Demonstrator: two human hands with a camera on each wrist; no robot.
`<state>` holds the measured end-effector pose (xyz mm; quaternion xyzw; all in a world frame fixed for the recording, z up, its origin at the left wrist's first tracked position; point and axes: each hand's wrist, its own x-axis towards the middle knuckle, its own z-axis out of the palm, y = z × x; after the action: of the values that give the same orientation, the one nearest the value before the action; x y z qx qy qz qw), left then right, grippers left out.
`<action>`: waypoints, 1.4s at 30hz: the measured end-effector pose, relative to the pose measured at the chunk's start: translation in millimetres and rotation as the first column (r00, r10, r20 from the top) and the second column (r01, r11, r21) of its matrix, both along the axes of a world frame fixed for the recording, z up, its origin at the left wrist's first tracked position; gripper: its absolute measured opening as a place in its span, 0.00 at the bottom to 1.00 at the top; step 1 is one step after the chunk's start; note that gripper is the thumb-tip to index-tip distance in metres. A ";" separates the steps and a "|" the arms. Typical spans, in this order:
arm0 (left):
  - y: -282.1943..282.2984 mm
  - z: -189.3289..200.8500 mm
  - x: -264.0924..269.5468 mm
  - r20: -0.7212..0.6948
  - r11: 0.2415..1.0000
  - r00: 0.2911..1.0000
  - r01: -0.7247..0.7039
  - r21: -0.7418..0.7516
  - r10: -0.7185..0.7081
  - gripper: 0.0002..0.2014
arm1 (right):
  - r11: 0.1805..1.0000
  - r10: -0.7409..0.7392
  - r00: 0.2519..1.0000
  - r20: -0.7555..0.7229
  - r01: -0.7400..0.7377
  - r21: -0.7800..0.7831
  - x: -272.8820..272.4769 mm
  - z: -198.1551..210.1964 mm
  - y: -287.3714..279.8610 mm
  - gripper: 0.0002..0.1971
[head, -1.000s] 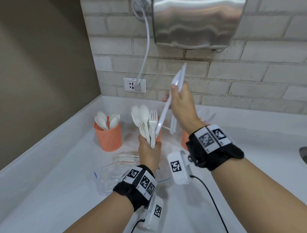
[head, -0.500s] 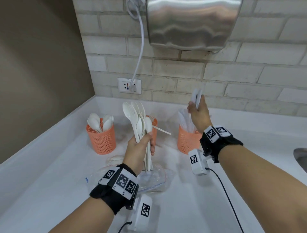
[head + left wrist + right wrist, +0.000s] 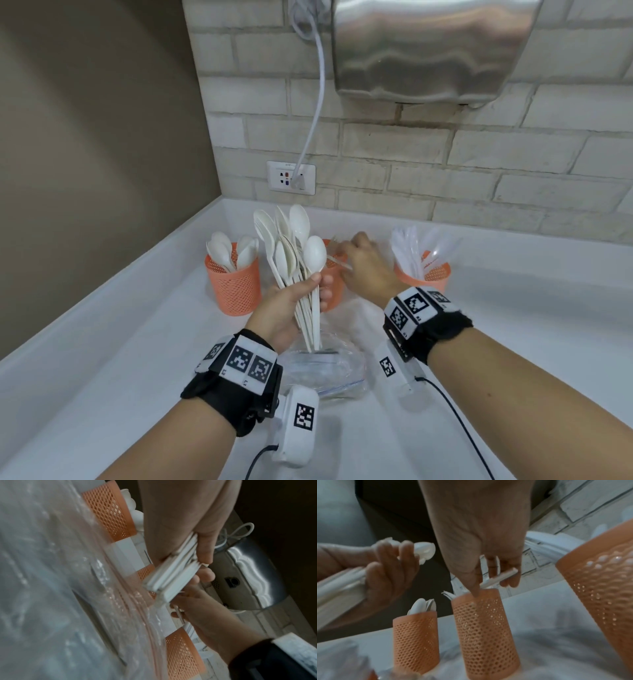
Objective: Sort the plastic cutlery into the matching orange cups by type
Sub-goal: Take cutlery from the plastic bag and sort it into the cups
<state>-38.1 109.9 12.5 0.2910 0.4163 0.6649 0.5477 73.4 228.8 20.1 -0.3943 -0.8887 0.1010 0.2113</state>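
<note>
Three orange mesh cups stand in a row on the counter. The left cup (image 3: 233, 287) holds spoons, the middle cup (image 3: 331, 291) shows fork tines, and the right cup (image 3: 424, 274) holds knives. My left hand (image 3: 313, 286) grips a bundle of white spoons (image 3: 291, 246) upright in front of the middle cup. My right hand (image 3: 342, 255) hovers over the middle cup's rim and pinches the thin handle of a fork (image 3: 502, 576) that slants above the middle cup (image 3: 485, 628). The left wrist view shows the bundled handles (image 3: 173, 578) in my left hand's fingers.
A crumpled clear plastic bag (image 3: 325, 373) lies on the white counter (image 3: 513, 325) just below my left hand. A steel hand dryer (image 3: 428, 48) hangs on the brick wall, its cord plugged into a socket (image 3: 291, 178). A brown wall closes the left side.
My right hand has left the right cup, where the knives it held now stand, and moved left to the middle cup, taking the fork handle. The left hand keeps its bundle.
</note>
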 end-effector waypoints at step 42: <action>-9.6 5.6 11.5 -0.269 0.962 0.935 -0.180 0.206 0.233 0.20 | 0.967 0.120 0.705 -0.699 -0.243 -0.079 -10.9 36.4 -101.0 0.06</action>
<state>-26.6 100.4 18.1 0.3878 0.4594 0.7035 0.3791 62.5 127.8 56.6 -0.2547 -0.7692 0.3339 0.4816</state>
